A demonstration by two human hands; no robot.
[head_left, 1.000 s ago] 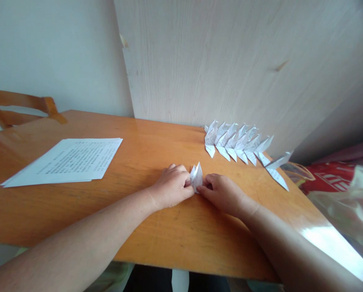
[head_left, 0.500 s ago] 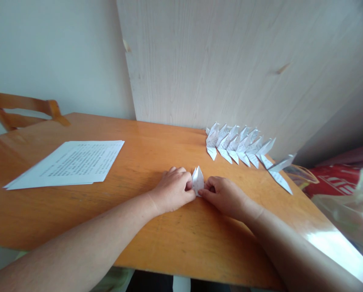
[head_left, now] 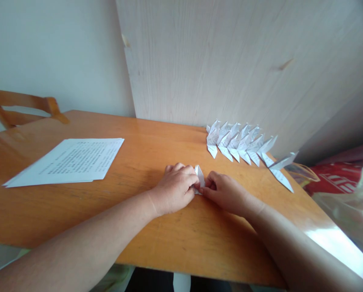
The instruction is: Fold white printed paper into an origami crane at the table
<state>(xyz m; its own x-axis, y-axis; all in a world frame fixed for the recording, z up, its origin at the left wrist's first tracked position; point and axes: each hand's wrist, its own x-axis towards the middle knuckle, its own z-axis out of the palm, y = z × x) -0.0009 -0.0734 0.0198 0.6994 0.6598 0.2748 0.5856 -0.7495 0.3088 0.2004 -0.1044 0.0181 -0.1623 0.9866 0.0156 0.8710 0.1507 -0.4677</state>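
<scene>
A small folded piece of white paper (head_left: 200, 175) stands near the middle of the table, its pointed tips facing away from me. My left hand (head_left: 177, 188) lies at its left side, fingers curled over the lower part of the paper. From the right, my right hand (head_left: 225, 191) pinches the paper's lower right edge between thumb and forefinger. The fingers cover much of the paper's base. Behind and to the right, several folded paper pieces (head_left: 234, 142) with upright points stand in close rows.
A stack of printed sheets (head_left: 75, 160) lies on the left of the wooden table (head_left: 157, 142). One folded paper piece (head_left: 281, 172) sits apart near the right edge. Beyond that edge are red and whitish bags (head_left: 336, 178). A wooden chair (head_left: 26, 105) stands at far left.
My left hand has shifted slightly right, its fingers now covering more of the folded paper's left side and base. My right hand keeps its pinch in nearly the same place.
</scene>
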